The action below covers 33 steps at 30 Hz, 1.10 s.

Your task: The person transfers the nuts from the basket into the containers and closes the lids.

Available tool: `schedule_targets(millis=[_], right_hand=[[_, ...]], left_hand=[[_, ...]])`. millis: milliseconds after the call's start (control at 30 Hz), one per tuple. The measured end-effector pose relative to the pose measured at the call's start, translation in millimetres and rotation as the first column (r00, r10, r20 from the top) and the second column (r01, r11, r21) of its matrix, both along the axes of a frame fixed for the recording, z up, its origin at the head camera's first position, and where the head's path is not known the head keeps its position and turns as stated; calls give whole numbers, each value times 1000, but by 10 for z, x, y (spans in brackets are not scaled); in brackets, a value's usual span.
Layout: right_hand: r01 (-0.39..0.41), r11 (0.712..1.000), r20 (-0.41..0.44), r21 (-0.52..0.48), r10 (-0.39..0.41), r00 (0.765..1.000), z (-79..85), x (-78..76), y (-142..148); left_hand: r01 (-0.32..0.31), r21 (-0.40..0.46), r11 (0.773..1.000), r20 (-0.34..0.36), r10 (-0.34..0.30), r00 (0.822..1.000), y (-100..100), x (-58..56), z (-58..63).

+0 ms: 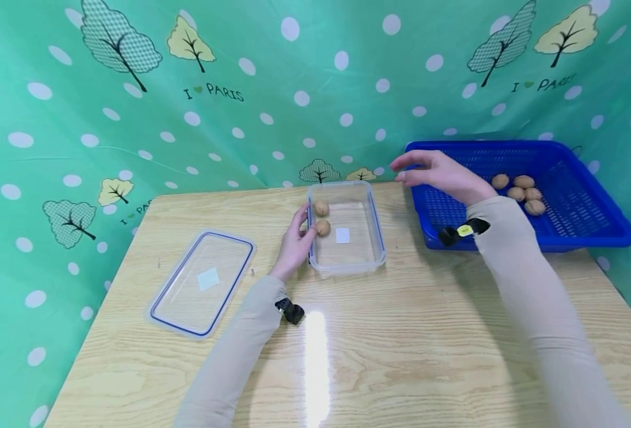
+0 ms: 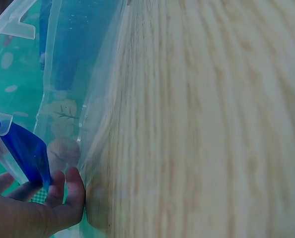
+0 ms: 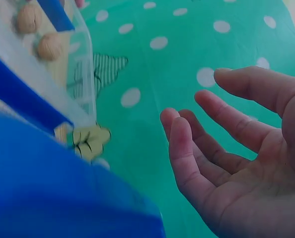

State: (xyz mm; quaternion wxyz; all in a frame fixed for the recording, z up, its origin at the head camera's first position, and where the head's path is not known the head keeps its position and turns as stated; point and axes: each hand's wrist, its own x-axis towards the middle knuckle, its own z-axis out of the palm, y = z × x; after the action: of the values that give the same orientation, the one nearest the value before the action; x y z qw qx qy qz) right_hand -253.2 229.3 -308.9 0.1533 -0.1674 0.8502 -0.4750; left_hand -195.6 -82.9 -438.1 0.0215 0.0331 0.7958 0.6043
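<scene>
Lid (image 1: 187,306) shows in head view alone; left hand (image 1: 293,246) touches container (image 1: 350,257), grip relaxed; right hand (image 1: 449,176) loose, empty.

Two walnuts (image 1: 322,227) in clear box (image 1: 355,252), five in blue basket (image 1: 561,242)

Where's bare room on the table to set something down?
Biggest: tabletop in front of the clear container, between left sleeve and right sleeve. Narrower: strip between container and blue basket.
Crowded: container's left side, with two walnuts inside and the left hand at its wall; lid lies farther left.
</scene>
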Motion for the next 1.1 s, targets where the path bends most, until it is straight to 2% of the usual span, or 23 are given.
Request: schedule_targets(millis=[200,500,700,967,1100], right_hand=[[18,1000,4,9,-18,1000,46,4,218],[49,995,-12,86,-48,999,57,20,501],[67,992,-15,103,-65,998,66,41,684],[112,977,87,183,-129,988,88,35,972],[99,964,69,248,-119,990,97,24,1136]], left_hand=[[-3,3,1000,-5,3,1000,2,-13,-18],[-3,19,1000,-3,3,1000,3,-11,-24],[-2,16,1000,2,2,1000,2,0,-21],[-5,2,1000,6,5,1000,-3,2,-12],[1,5,1000,8,-1,1000,-7,0,-10]])
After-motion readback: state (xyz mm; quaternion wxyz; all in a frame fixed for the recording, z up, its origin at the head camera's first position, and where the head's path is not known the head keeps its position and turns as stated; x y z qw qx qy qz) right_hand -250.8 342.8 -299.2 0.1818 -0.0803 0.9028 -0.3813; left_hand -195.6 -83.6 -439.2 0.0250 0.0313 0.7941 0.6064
